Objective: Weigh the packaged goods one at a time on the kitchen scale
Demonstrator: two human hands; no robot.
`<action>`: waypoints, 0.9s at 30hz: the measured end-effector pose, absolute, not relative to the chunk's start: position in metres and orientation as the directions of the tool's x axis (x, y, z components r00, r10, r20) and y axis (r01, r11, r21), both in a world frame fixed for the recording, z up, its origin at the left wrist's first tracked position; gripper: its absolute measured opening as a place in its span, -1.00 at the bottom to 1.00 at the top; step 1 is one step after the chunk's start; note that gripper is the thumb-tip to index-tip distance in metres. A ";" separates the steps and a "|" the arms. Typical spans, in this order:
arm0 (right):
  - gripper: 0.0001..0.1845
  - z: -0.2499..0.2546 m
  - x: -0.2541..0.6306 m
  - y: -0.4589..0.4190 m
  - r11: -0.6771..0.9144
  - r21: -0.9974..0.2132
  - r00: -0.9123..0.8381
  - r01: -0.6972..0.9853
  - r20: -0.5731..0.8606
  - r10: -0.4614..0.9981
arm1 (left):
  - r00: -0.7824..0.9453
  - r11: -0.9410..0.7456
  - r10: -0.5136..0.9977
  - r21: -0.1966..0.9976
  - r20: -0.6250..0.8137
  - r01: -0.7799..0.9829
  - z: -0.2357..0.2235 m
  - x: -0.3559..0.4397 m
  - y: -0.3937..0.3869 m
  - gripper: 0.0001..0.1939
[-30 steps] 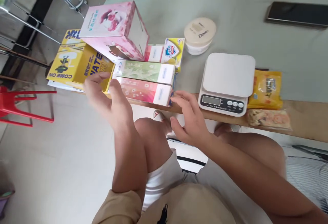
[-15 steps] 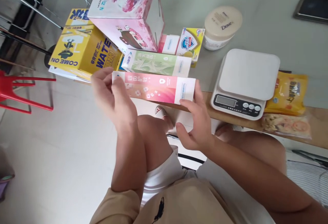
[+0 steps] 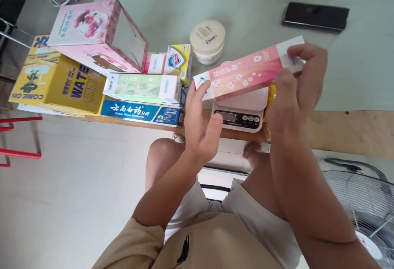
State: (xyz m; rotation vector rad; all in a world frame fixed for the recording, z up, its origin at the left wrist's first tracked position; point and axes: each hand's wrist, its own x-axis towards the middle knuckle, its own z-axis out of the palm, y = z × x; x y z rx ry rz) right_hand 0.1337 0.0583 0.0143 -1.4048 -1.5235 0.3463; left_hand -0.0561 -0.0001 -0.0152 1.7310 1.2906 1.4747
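A long pink toothpaste box [image 3: 246, 72] hangs tilted in the air above a white kitchen scale [image 3: 243, 111]. My right hand [image 3: 297, 84] grips its white right end between thumb and fingers. My left hand [image 3: 200, 117] has its fingers stretched up, their tips touching the box's left end. A green toothpaste box [image 3: 143, 88] lies on a blue toothpaste box [image 3: 141, 113] at the table's front edge, left of my hands.
A pink carton [image 3: 95, 35] and a yellow carton [image 3: 58, 86] stand at the left. Small soap boxes [image 3: 177, 59], a cream jar [image 3: 207, 41] and a black phone [image 3: 315, 16] lie on the green cloth. A red stool [image 3: 18, 137] and a fan [image 3: 366, 203] flank my knees.
The pink box has been lifted off the stack and carried right, over the scale, uncovering the blue box. My right hand now grips its end; my left hand has opened.
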 end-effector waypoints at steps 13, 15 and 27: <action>-0.81 0.000 0.143 0.092 0.108 -0.829 0.190 0.548 0.249 0.950 | -0.081 -0.269 0.936 0.842 0.344 0.468 -0.030 -0.044 0.005 -0.36; -0.81 0.007 0.146 0.090 0.103 -0.820 0.235 0.563 0.278 0.932 | -0.099 -0.279 0.923 0.824 0.372 0.492 -0.038 -0.050 0.010 -0.34; -0.72 0.023 0.168 0.085 -0.050 -0.758 0.344 0.650 0.235 0.909 | -0.100 -0.319 0.880 0.734 0.464 0.599 -0.048 -0.059 0.017 -0.39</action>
